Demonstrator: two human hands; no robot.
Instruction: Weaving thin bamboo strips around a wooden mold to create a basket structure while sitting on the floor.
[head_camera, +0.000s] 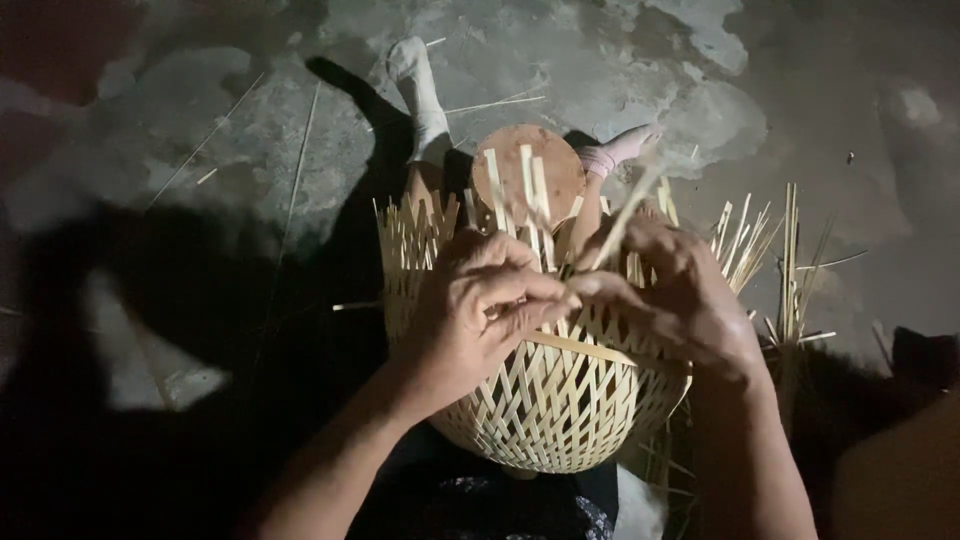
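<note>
A half-woven bamboo basket (560, 400) lies on its side in my lap, open rim pointing away, loose strip ends sticking up around the rim. My left hand (480, 305) rests on the basket's upper wall, fingers curled and pinching a strip. My right hand (675, 290) meets it from the right, gripping a thin bamboo strip (625, 215) that slants up and away. The fingertips of both hands touch near the middle of the rim. A round brown wooden disc (528, 170) shows past the rim, between my legs.
My two feet in pale socks (420, 90) (622, 150) stretch out on the grey concrete floor (250, 150). A bundle of upright bamboo strips (790, 270) stands to the right. Loose slivers lie scattered on the floor at left. The nearer edges are dark.
</note>
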